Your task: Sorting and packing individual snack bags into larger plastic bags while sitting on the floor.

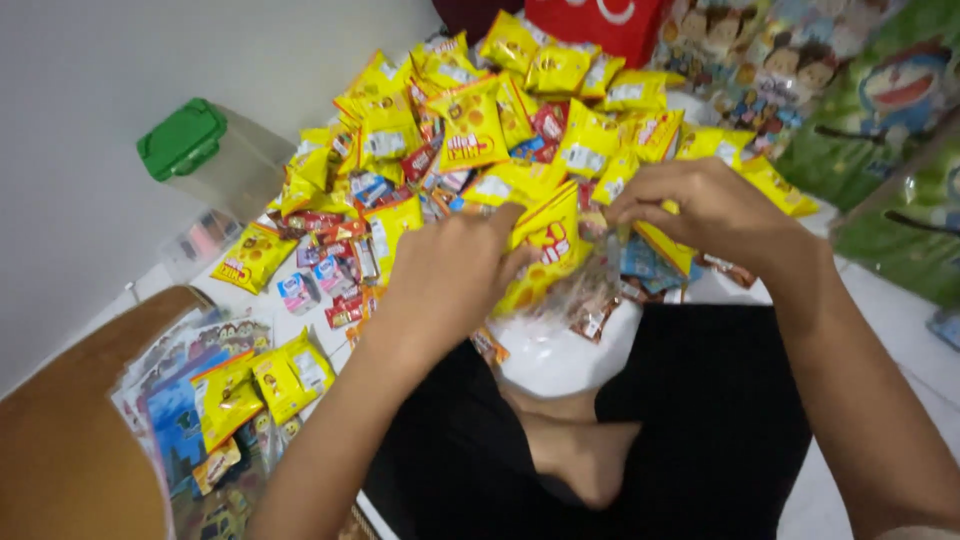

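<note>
I am sliding a yellow snack packet (548, 245) into a clear plastic bag (590, 290); my left hand (450, 270) is clamped on the packet, my right hand (705, 205) is pinching the bag's mouth at two o'clock. Next, I judge, the mouth needs holding wider. The heap of packets (480, 130) at twelve o'clock is crowding in; a green-lidded container (200, 150) is sitting at ten.
</note>
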